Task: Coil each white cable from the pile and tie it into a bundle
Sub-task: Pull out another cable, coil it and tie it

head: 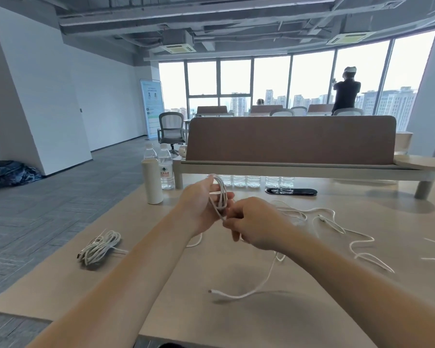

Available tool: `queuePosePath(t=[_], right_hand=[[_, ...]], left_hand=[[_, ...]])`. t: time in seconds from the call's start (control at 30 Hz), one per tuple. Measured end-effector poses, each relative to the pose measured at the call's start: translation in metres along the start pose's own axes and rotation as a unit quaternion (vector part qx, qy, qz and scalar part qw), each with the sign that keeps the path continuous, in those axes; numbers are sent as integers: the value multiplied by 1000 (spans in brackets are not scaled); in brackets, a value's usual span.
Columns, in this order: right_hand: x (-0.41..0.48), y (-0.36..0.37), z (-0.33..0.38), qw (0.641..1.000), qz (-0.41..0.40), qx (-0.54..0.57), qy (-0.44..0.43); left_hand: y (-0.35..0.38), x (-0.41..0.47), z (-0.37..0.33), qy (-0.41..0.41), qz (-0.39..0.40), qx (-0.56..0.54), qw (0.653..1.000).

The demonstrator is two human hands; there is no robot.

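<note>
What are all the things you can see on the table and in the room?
table: one, beige, in front
half-wound cable: one, white, looped above the table, tail trailing down
tied bundle: one, white, table's left side
loose cables: several, white, table's right side
flask: one, white, table's far left
tall bottles: two, clear, behind the flask
small bottles: a row, clear, under the shelf
cable port: one, black, far middle
divider: one, brown, behind the table
office chair: one, grey, beyond the divider
person: one, dark top, at the window
left hand: holds the loops
right hand: pinches the strand
</note>
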State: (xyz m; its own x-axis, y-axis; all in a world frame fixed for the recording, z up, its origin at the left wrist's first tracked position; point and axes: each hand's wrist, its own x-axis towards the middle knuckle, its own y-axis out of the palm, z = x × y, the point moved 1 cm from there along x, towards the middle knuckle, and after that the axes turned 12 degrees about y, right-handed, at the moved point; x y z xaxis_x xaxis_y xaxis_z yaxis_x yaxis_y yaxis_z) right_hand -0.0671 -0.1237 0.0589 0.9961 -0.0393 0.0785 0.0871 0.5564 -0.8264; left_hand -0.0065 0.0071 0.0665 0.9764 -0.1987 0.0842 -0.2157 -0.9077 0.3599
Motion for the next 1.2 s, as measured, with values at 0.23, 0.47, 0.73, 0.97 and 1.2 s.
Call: queuePosePath(t=[0.23,0.47,0.73,0.97,1.2], right_hand=[[1,3,-23,995,80,58,2],[5,-15,-21,998,13,53,44],[10,-23,-7,996,-4,-33,77],[8,-22,-1,994,-6,-57,90],[8,-22,4,988,-29,-119,90]], left_hand=[[-18,1,-18,-11,31,-31,999],[-15,-4,-14,-2,84,94,992],[-9,-6,-10,24,87,153,984],[-11,-6,-8,-2,91,144,985],[-4,-10,-5,-9,110,195,975]])
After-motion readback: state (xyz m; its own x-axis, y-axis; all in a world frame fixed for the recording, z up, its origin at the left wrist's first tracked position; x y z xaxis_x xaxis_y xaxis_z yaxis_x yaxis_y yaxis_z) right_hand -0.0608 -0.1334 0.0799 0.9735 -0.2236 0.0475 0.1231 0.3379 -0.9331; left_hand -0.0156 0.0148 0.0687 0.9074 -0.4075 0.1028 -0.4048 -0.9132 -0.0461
